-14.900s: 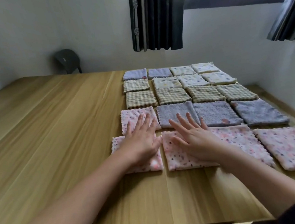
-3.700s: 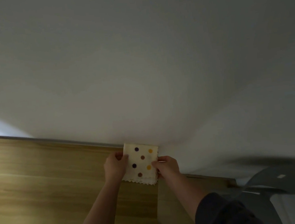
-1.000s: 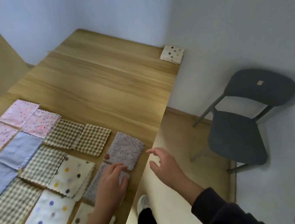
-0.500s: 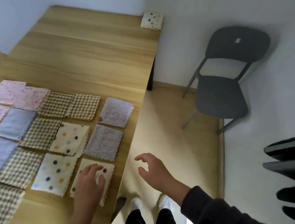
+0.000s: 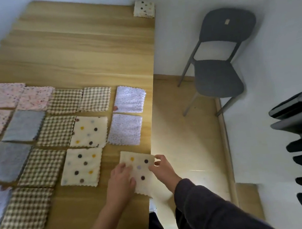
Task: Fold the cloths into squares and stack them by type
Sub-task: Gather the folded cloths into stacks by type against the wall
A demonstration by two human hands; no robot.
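Since half a second ago both hands have closed in on the cream polka-dot cloth (image 5: pixel 140 172) at the counter's (image 5: pixel 83 52) near right edge — right hand was hovering off the counter, now it's on the cloth.

Left hand (image 5: pixel 121 181) lies flat-ish on the cloth's 9 o'clock side, fingers pressing down; whether the thumb is hooked under the edge I can't tell. Right hand (image 5: pixel 163 166) pinches the far right corner at about 2 o'clock, thumb and forefinger nearly shut on the fabric. Cloth is still mostly on the counter, its right edge at or just over the counter's rim, roughly square so no real long axis, rotated slightly clockwise.

Key relation, my read: the matching stack — a single polka-dot square (image 5: pixel 143 8) — sits at the far right corner of the counter, roughly 12 o'clock from the hands and well apart. Right hand is on that side and already has a corner, so it's the likelier carrier.

Two more polka-dot cloths (image 5: pixel 90 130) (image 5: pixel 83 169) lie at 9–10 o'clock, just beside the left hand, next in line.

Hard to see: the cloth's near edge is partly behind the left hand and right sleeve (image 5: pixel 213 207); leftmost cloths are cut off by the frame; motion blur softens the hands. A dark chair (image 5: pixel 217 59) stands beside the counter.
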